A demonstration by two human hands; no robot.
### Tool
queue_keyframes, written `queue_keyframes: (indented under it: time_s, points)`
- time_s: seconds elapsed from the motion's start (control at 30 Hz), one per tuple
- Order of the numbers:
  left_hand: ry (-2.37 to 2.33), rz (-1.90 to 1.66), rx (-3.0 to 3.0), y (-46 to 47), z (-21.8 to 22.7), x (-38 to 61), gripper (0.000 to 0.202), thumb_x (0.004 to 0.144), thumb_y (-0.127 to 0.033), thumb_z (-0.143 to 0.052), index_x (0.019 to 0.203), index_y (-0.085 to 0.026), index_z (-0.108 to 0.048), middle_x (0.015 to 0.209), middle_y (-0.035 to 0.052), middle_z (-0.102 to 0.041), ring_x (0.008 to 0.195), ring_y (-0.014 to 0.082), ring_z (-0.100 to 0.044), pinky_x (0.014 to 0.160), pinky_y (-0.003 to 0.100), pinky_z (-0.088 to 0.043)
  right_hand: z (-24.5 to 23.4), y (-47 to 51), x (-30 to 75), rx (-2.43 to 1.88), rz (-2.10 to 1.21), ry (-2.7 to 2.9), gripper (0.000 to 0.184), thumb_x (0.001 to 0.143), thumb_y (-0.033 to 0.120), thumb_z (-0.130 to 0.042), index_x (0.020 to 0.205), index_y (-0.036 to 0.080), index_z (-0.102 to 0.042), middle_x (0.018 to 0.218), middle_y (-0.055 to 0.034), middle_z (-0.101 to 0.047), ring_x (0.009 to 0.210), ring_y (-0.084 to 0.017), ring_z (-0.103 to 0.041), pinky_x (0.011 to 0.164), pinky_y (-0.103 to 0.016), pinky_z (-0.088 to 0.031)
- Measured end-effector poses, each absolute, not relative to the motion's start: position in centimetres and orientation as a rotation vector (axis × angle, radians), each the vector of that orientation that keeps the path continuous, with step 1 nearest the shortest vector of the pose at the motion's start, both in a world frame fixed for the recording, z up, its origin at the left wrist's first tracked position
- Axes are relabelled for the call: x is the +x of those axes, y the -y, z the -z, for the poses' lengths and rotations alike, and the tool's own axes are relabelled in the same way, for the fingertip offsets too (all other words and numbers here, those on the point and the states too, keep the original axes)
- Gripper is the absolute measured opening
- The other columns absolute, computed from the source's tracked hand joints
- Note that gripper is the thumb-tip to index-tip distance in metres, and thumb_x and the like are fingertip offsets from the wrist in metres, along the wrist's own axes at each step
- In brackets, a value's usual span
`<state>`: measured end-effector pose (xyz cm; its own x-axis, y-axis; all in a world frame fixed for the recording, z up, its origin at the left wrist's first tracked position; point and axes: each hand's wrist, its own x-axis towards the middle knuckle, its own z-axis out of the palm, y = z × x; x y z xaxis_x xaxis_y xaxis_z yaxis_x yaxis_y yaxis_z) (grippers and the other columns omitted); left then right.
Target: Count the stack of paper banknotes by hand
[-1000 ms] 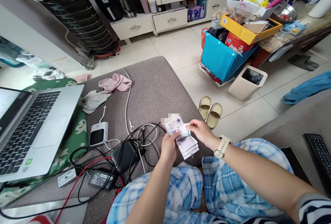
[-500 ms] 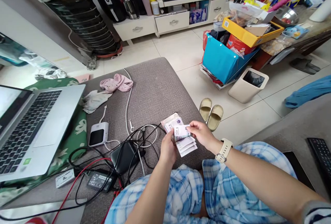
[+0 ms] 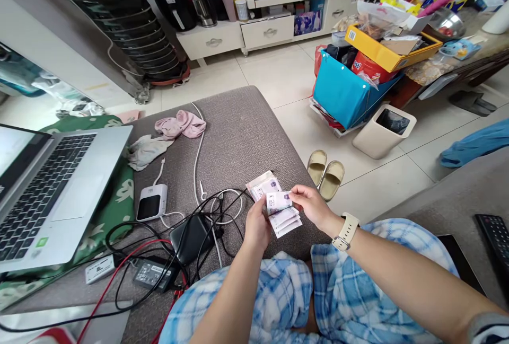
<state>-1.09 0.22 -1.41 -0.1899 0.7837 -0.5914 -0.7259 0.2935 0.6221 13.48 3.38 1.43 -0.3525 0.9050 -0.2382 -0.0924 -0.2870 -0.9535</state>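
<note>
My left hand (image 3: 256, 226) is closed around a sheaf of purple-and-white banknotes (image 3: 285, 221), thumb on top. The notes fan out above and below that hand, some lower ends stepped one over another. My right hand (image 3: 312, 203), with a cream watch (image 3: 345, 231) on its wrist, pinches the right end of the top banknote (image 3: 278, 202) between thumb and fingers. This note lies across the others, its left end by my left thumb. All of them are held just above the grey couch seat, in front of my knees.
Left of my hands lie tangled black cables, a black box (image 3: 191, 240), a power adapter (image 3: 153, 274) and a white device with a dark screen (image 3: 151, 202). An open laptop (image 3: 71, 190) rests on green cloth. Beige slippers (image 3: 331, 179) and a bin (image 3: 382, 132) stand on the floor.
Both hands keep hold of the banknotes in almost the same place. The top note is turned slightly flatter, and my right hand has shifted a little to the right. The view has moved slightly.
</note>
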Motion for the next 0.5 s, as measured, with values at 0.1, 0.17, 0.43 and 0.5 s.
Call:
queue_keyframes:
  time_s: [0.1, 0.17, 0.43, 0.5]
  points:
    - [-1.129, -1.365, 0.046, -0.36, 1.00, -1.15, 0.029, 0.082, -0.025, -0.060, 0.106, -0.010, -0.064, 0.092, 0.0110, -0.073, 0.081, 0.0234, -0.070, 0.079, 0.038, -0.056, -1.45, -3.38, 13.45, -1.107, -1.732, 1.214, 0.024, 0.079, 0.038, -0.061, 0.067, 0.019, -0.053, 0.053, 0.0055, -0.043, 0.050, -0.011, -0.037, 0.051, -0.026, -0.026]
    - [-1.130, -1.369, 0.037, -0.41, 0.82, -1.18, 0.028, 0.082, -0.025, -0.060, 0.104, -0.010, -0.064, 0.092, 0.0109, -0.073, 0.082, 0.0234, -0.070, 0.079, 0.038, -0.056, -1.52, -3.36, 13.40, -1.096, -1.737, 1.210, 0.023, 0.079, 0.037, -0.061, 0.067, 0.019, -0.053, 0.053, 0.0054, -0.043, 0.050, -0.011, -0.038, 0.051, -0.026, -0.026]
    - [-1.133, -1.392, 0.058, -0.41, 0.71, -1.19, 0.025, 0.081, -0.023, -0.060, 0.101, -0.010, -0.065, 0.092, 0.0107, -0.073, 0.084, 0.0234, -0.070, 0.081, 0.037, -0.055, -1.59, -3.33, 13.40, -1.080, -1.746, 1.225, 0.023, 0.079, 0.036, -0.060, 0.066, 0.019, -0.054, 0.053, 0.0050, -0.044, 0.050, -0.011, -0.038, 0.052, -0.026, -0.027]
    - [-1.147, -1.391, 0.056, -0.41, 0.61, -1.19, 0.023, 0.081, -0.022, -0.060, 0.099, -0.010, -0.066, 0.092, 0.0107, -0.073, 0.084, 0.0233, -0.070, 0.081, 0.037, -0.055, -1.49, -3.37, 13.45, -1.079, -1.741, 1.240, 0.023, 0.080, 0.036, -0.060, 0.066, 0.019, -0.054, 0.052, 0.0050, -0.045, 0.050, -0.011, -0.038, 0.052, -0.026, -0.028]
